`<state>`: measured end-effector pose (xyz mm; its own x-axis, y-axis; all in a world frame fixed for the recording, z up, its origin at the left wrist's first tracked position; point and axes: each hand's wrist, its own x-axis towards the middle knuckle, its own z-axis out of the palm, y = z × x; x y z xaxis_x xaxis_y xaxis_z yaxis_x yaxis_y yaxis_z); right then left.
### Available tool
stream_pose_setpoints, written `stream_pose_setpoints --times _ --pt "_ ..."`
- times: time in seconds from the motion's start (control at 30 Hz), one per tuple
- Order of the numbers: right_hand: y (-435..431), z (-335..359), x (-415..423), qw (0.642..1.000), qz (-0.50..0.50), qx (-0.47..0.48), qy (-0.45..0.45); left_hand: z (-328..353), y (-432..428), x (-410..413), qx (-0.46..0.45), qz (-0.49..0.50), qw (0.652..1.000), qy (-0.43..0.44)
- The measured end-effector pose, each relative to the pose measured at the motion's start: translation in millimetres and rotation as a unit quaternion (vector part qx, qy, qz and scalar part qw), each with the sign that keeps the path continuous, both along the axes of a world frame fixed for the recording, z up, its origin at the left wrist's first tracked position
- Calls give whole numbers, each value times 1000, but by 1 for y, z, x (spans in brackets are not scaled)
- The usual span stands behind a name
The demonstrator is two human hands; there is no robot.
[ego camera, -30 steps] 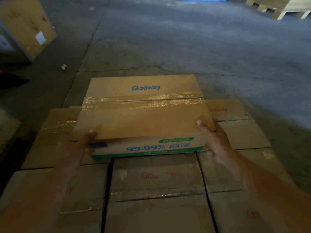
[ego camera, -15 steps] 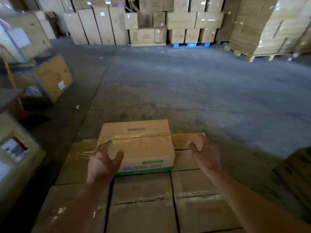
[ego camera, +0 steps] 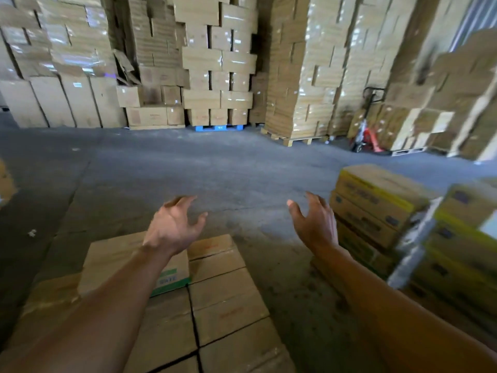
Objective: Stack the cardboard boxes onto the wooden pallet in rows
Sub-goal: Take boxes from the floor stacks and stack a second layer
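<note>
Left hand (ego camera: 172, 227) and right hand (ego camera: 314, 224) hovered mid-frame with grips slack, fingers spread and holding nothing, while the green-striped box (ego camera: 107, 255) sat lower left, flush on the taped box layer (ego camera: 228, 300), apparently placed at its edge to begin a fresh row; pallet hidden beneath.

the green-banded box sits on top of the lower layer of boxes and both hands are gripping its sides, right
Not quite. The green-banded box does sit on the lower layer of boxes, but neither hand grips it. In the head view the left hand and the right hand are both open with fingers spread and hold nothing.
</note>
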<state>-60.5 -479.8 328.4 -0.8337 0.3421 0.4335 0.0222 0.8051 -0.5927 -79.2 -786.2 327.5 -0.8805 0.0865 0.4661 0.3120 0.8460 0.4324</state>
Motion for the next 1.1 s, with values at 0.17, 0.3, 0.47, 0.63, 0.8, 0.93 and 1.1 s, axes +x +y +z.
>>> stream_pose_setpoints --times 0.17,0.3,0.47,0.63,0.8,0.93,1.1 --pt "99 29 58 996 -88 -28 9 23 97 5 27 -71 997 -10" --pt "189 32 94 990 -133 -28 24 31 200 -4 21 -133 991 -17" --pt "315 22 127 969 -235 -64 34 32 351 -16 34 -223 974 -25" --pt "456 18 156 944 -323 -63 16 26 512 -27 57 -279 957 -50" --pt "566 20 164 921 -382 -70 26 20 642 -46 86 -324 940 -66" --pt "627 4 155 906 -415 -83 24 13 712 -76 77 -354 929 -78" --pt "697 -25 136 873 -478 -100 2 -4 796 -147 61 -376 920 -90"
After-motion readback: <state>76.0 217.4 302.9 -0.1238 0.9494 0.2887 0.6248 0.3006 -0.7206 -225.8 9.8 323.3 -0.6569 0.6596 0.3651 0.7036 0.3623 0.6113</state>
